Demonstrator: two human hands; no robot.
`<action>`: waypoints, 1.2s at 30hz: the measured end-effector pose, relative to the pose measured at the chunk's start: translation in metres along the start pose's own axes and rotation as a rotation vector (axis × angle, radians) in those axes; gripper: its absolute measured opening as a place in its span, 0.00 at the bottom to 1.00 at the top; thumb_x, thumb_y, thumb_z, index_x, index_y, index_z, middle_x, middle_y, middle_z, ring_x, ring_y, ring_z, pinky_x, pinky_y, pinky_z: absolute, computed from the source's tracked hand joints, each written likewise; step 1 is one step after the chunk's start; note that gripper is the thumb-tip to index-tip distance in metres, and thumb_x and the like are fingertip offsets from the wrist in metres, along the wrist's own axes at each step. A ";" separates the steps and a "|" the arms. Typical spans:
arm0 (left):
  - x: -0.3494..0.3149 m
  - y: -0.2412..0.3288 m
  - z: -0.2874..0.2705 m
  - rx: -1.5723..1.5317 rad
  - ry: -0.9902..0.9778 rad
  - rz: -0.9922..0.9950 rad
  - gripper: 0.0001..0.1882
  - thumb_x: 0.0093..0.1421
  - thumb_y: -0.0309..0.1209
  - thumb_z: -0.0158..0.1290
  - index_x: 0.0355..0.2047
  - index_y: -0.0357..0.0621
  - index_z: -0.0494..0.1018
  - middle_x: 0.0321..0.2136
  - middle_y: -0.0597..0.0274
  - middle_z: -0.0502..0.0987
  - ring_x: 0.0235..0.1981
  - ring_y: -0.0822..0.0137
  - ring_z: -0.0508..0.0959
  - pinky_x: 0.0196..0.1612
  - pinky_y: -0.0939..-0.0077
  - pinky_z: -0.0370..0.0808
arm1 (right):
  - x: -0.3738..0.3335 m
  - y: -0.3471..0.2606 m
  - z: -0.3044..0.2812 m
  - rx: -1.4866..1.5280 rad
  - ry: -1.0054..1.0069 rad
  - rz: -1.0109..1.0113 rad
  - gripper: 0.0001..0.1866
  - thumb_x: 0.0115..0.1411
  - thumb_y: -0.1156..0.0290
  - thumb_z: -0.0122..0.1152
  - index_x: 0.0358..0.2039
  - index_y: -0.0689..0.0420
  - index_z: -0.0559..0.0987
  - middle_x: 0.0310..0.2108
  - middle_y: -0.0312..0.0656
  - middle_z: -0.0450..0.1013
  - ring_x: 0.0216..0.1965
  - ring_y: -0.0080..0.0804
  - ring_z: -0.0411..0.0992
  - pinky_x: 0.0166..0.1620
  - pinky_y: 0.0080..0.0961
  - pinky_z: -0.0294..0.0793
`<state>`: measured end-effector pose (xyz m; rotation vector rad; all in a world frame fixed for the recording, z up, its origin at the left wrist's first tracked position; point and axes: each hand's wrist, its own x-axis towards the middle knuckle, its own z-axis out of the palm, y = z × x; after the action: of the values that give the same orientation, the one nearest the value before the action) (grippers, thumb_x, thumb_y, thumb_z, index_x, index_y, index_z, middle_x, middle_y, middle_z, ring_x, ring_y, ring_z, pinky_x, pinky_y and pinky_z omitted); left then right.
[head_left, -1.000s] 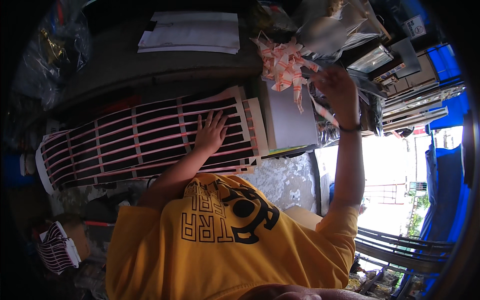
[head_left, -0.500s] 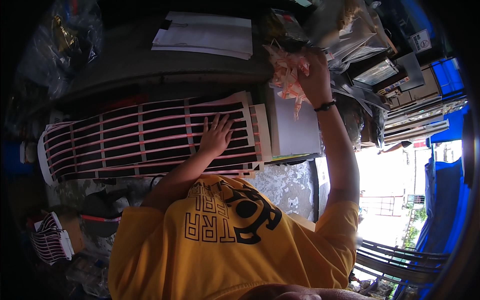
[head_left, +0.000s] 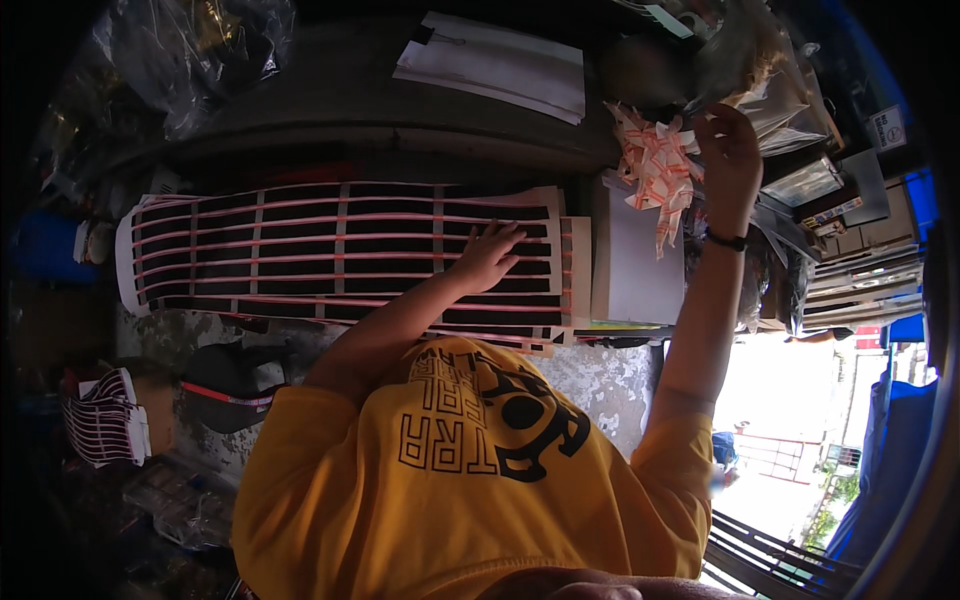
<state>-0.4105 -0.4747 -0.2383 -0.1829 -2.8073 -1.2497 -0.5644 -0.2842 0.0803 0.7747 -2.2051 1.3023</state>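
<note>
My left hand [head_left: 487, 257] lies flat, fingers spread, on the right part of a long sheet [head_left: 300, 243] with black rectangles, pinkish lines and grey cross bands. It sits on a pile of similar sheets, whose paler edges show at the right. My right hand [head_left: 728, 142], with a dark band at the wrist, is raised at the far right. Its fingers are curved and parted, beside a tangled clump of white and orange peeled strips [head_left: 660, 165]. No strip shows clearly within the fingers. The clump overhangs a stack of white paper [head_left: 632, 265].
White papers with a black binder clip [head_left: 490, 65] lie on the dark surface behind. Clear plastic bags [head_left: 195, 50] are at the far left, and more plastic [head_left: 775, 95] at the far right. A smaller striped sheet bundle [head_left: 103, 418] stands low at left.
My right hand has shifted from against the clump of strips to its right side, fingers loosened. My left hand stays flat on the sheet. The whole view has swung, moving things rightward.
</note>
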 end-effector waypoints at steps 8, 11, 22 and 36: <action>-0.028 -0.051 -0.088 0.394 0.339 -0.161 0.21 0.63 0.30 0.51 0.57 0.45 0.68 0.61 0.48 0.65 0.62 0.45 0.64 0.65 0.43 0.57 | -0.107 -0.036 0.083 -0.007 -0.309 -0.093 0.05 0.57 0.74 0.64 0.35 0.55 0.82 0.34 0.37 0.78 0.29 0.25 0.74 0.30 0.21 0.72; -0.018 -0.082 -0.112 0.448 0.355 -0.266 0.20 0.63 0.32 0.51 0.55 0.43 0.69 0.58 0.48 0.67 0.60 0.47 0.67 0.63 0.44 0.58 | -0.143 0.000 0.172 -0.015 -0.513 -0.210 0.12 0.57 0.67 0.64 0.41 0.55 0.82 0.37 0.47 0.77 0.36 0.41 0.76 0.39 0.32 0.76; -0.006 -0.117 -0.108 0.580 0.288 -0.264 0.22 0.59 0.37 0.54 0.54 0.48 0.71 0.55 0.52 0.68 0.60 0.50 0.65 0.62 0.37 0.55 | -0.206 0.084 0.306 -0.375 -0.590 0.008 0.16 0.56 0.65 0.61 0.43 0.59 0.79 0.47 0.52 0.71 0.49 0.56 0.68 0.53 0.46 0.70; 0.046 -0.118 -0.148 0.084 -0.155 -0.411 0.16 0.56 0.38 0.53 0.41 0.46 0.81 0.41 0.50 0.81 0.44 0.52 0.79 0.50 0.59 0.73 | -0.186 0.049 0.305 -0.507 -0.576 0.369 0.18 0.50 0.51 0.65 0.33 0.50 0.83 0.42 0.44 0.75 0.50 0.47 0.71 0.49 0.53 0.67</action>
<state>-0.4705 -0.6596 -0.2210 0.3334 -3.1338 -1.2246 -0.4922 -0.4930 -0.2054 0.6036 -3.0794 0.6290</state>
